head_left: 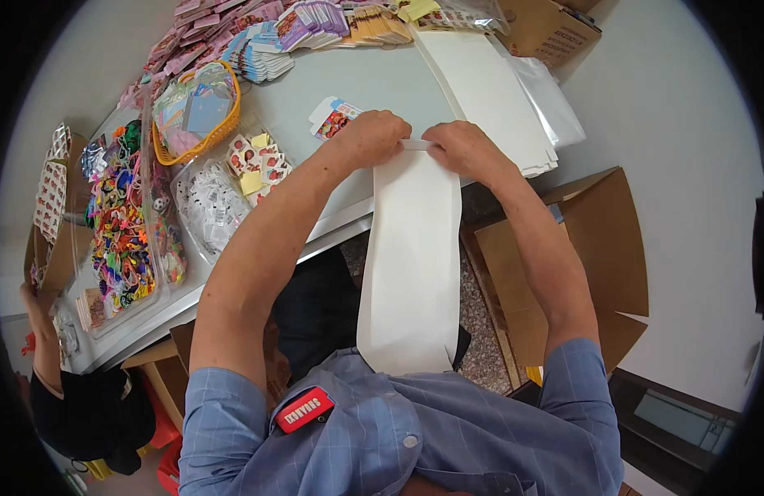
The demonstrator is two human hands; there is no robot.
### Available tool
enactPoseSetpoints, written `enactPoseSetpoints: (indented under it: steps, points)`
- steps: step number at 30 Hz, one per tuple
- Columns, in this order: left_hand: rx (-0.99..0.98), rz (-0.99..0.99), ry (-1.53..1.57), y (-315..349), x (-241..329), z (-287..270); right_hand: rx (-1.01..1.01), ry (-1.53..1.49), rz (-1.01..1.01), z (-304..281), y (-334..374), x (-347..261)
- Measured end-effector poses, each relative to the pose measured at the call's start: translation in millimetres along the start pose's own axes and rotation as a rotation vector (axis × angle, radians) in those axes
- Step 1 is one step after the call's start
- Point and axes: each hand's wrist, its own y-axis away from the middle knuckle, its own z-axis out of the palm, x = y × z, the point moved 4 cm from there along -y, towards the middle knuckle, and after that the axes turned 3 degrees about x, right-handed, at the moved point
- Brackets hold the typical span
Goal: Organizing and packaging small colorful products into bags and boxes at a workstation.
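Note:
A long white sheet of card (411, 264) hangs from the table edge down toward my shirt, its long sides creased. My left hand (372, 138) pinches the left end of its far edge. At the right end of that edge, the fingers of my right hand (469, 150) are closed on the card. Between the two hands a narrow strip along the edge looks folded over. Just left of my left hand lies a small printed card box (334, 117). A stack of white card sheets (489, 78) lies beyond my right hand.
On the left stand a yellow basket (237, 107) of packets, a clear bin of colourful trinkets (121, 240) and a bag of white pieces (208, 202). Printed packs (312, 25) line the back. An open cardboard box (564, 248) stands right. Another person's arm (45, 339) shows far left.

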Motion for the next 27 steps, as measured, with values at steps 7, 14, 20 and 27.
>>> enactPoseSetpoints:
  steps: [7,14,20,27]
  points:
    - [-0.037,0.097,-0.134,-4.0,8.1,0.2,-0.071,0.127,-0.083,10.1,-5.2,0.4]
    - [0.000,0.124,-0.120,-3.7,3.1,1.3,0.039,0.137,-0.154,9.4,-6.7,3.7]
    - [0.004,0.161,-0.143,-6.1,0.2,4.2,0.000,0.219,-0.093,11.1,-8.0,11.9]
    - [-0.007,0.191,-0.058,-10.4,-6.8,-2.4,-0.011,0.218,-0.135,10.6,-11.9,12.4]
